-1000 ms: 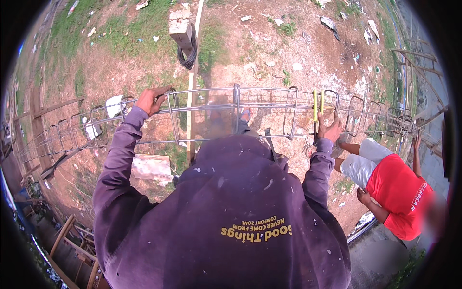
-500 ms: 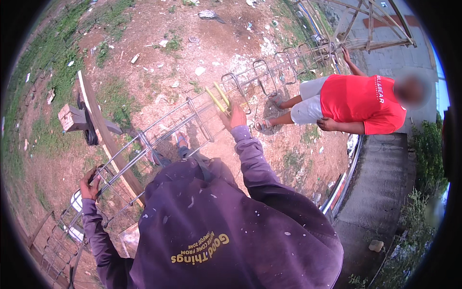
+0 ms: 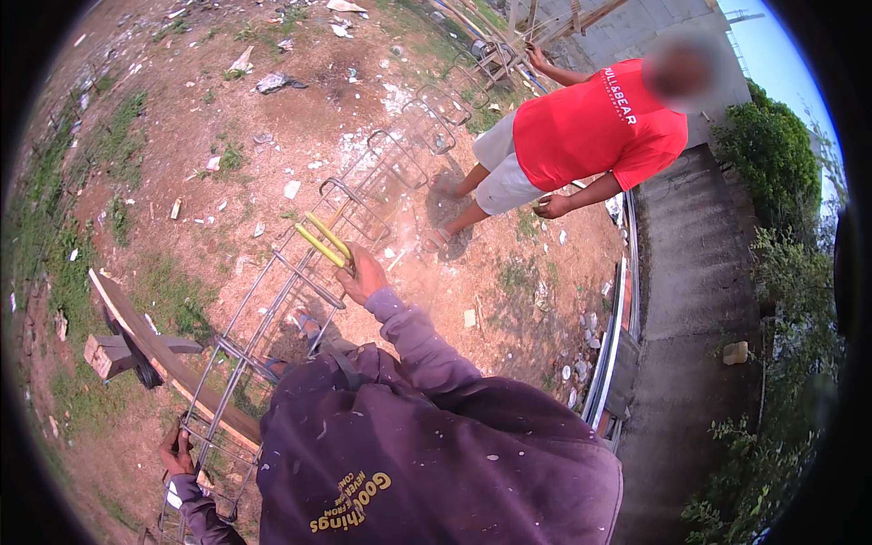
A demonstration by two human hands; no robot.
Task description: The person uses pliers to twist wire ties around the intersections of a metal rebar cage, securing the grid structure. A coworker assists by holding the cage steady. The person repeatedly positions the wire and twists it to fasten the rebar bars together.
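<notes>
1. Bare reddish dirt with patches of grass and scattered rubble makes up the ground (image 3: 272,118), with a concrete slab along the right side.
2. A long rebar cage (image 3: 300,272) of straight bars and rectangular stirrups lies across the dirt, running from the lower left up toward the top centre; its near part rests over a wooden plank (image 3: 154,350) propped on a block.
3. The right hand (image 3: 361,274) is closed around a yellow-handled tool (image 3: 322,241) (pliers or a tying nipper, I cannot tell which), held against the cage at one of the stirrups.
4. The left hand (image 3: 177,450) is closed on a bar at the near end of the cage, low in the view.
5. Judging from the spacing, the stirrups already stand in place along the whole visible length, so the frame looks largely assembled; whether each crossing is tied is too small to make out.
6. A second person in a red shirt (image 3: 595,127) stands by the far end, one hand on a timber frame (image 3: 518,45).
</notes>
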